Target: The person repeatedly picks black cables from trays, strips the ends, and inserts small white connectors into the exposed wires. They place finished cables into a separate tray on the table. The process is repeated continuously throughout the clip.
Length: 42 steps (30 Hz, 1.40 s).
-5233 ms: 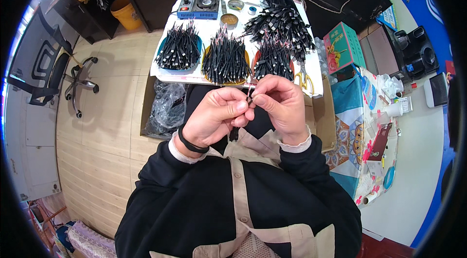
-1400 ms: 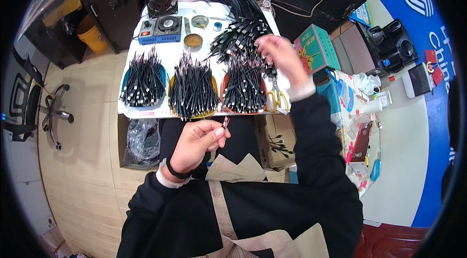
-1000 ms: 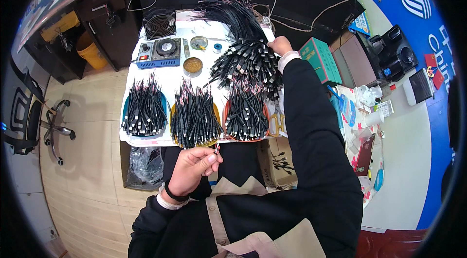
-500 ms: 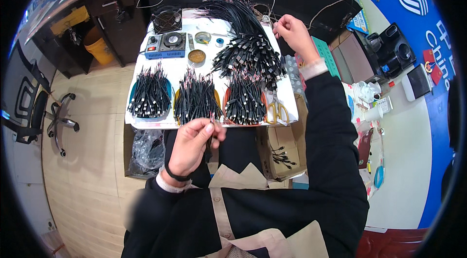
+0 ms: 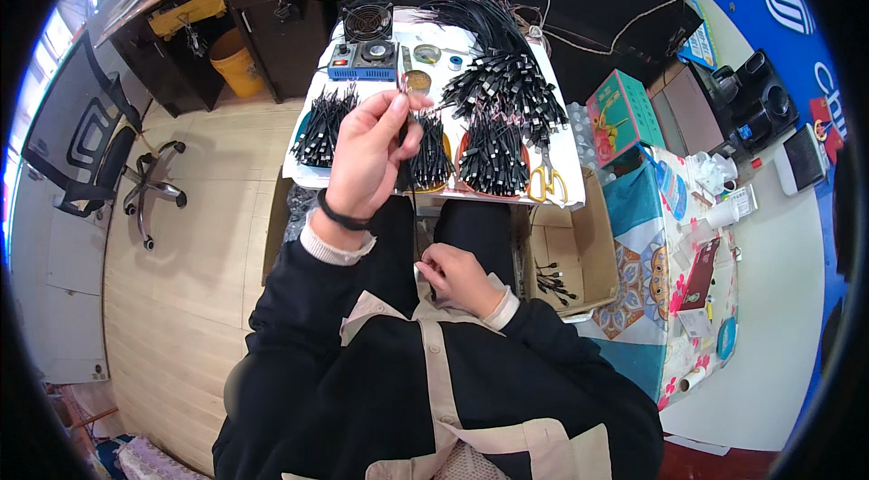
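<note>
My left hand (image 5: 367, 154) is raised over the near edge of the white table (image 5: 398, 182), its fingers pinched on a black cable (image 5: 414, 209) with thin pinkish wire ends sticking up. From there the cable hangs down to my right hand (image 5: 462, 277), low over my lap. The right fingers are closed around its lower part; the end itself is hidden. Behind the left hand, bundles of cut black cables with plugs stand in a teal tray (image 5: 301, 124), a yellow tray and an orange tray (image 5: 463, 147). A larger cable pile (image 5: 507, 86) lies behind them.
Yellow-handled scissors (image 5: 548, 181) lie at the table's right corner. Farther back are a small fan (image 5: 367, 20), a blue box with a knob (image 5: 362, 73), a round tin (image 5: 417, 82) and a spool (image 5: 455, 63). A cardboard box (image 5: 593, 249) holding short cables (image 5: 554, 283) stands right.
My right hand has come from the far right of the table down to my lap. My left hand has risen with the cable. The view has shifted.
</note>
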### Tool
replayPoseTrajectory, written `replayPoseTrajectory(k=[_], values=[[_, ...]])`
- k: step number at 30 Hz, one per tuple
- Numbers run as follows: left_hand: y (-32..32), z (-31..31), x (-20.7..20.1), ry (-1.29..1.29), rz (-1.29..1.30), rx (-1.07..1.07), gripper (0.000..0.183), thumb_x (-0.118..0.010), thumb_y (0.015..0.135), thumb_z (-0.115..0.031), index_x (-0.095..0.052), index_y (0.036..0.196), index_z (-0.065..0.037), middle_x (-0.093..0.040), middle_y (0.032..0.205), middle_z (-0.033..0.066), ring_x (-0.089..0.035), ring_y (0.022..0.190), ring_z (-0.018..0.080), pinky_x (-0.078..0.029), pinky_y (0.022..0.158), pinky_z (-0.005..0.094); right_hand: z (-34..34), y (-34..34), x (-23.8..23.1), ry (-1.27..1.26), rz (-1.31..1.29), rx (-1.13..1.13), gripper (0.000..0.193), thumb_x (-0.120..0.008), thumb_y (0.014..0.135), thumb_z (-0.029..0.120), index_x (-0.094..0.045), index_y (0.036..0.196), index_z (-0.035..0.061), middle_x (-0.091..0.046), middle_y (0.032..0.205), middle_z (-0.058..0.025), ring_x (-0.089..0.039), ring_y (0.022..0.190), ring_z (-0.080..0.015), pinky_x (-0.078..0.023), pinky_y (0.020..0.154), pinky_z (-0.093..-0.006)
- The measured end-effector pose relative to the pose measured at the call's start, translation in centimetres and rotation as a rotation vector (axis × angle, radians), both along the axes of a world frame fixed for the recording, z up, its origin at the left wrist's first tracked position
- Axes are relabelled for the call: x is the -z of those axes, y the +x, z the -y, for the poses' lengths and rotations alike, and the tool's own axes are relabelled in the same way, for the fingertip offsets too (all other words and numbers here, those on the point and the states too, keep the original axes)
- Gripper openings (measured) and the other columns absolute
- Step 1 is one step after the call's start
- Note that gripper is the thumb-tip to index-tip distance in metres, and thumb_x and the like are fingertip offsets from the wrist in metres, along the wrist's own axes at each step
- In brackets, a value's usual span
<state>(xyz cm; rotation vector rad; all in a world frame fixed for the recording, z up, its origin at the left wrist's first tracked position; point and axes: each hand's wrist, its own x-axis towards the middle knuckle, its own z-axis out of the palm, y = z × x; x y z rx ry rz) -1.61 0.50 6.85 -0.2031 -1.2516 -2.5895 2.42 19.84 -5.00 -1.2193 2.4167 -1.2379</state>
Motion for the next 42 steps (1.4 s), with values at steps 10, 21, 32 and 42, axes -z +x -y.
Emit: replayPoseTrajectory(k=[10,21,32,42], values=[[8.8,-3.6,2.7,-0.089,0.052,0.259,0.016,-0.051,0.1,-0.01,-0.06,0.094,0.002,-0.063,0.099,0.0105,-0.042,0.062,0.0062,-0.036,0.057,0.0189,-1.1,-7.1,-10.1,-0.67,0.677,-0.042,0.019,-0.062,0.096,0.014,-0.064,0.107,-0.0012,-0.066,0.089,-0.0023,-0.059,0.077,-0.0069,-0.047,0.07,-0.0209],[7.2,-4.1,3.1,-0.029,0.051,0.161,0.019,-0.048,0.101,-0.011,-0.061,0.099,0.002,-0.067,0.11,0.0199,-0.065,0.075,0.0143,-0.049,0.066,0.0238,-1.5,-5.9,-11.7,-0.733,0.687,-0.006,0.01,-0.069,0.09,0.007,-0.065,0.096,-0.0006,-0.066,0.084,-0.0028,-0.06,0.072,-0.0069,-0.049,0.065,-0.0199],[6.7,-6.4,2.8,-0.576,0.02,-0.168,0.016,-0.059,0.095,-0.004,-0.066,0.107,0.004,-0.065,0.077,0.0052,-0.054,0.057,0.0071,-0.042,0.052,0.02,-1.8,-2.7,-11.9,-0.579,0.204,0.178,0.009,-0.067,0.09,0.003,-0.062,0.093,-0.0032,-0.064,0.086,-0.0049,-0.059,0.069,-0.0074,-0.045,0.059,-0.0195],[7.7,-5.6,2.6,-0.123,0.142,0.281,0.019,-0.054,0.099,-0.011,-0.064,0.098,0.005,-0.058,0.07,0.0037,-0.035,0.051,0.0027,-0.025,0.046,0.018,-2.3,-3.6,-10.5,-0.857,1.217,-0.179,0.015,-0.061,0.094,0.009,-0.054,0.107,0.0029,-0.06,0.094,-0.0027,-0.059,0.08,-0.0087,-0.05,0.073,-0.0239]])
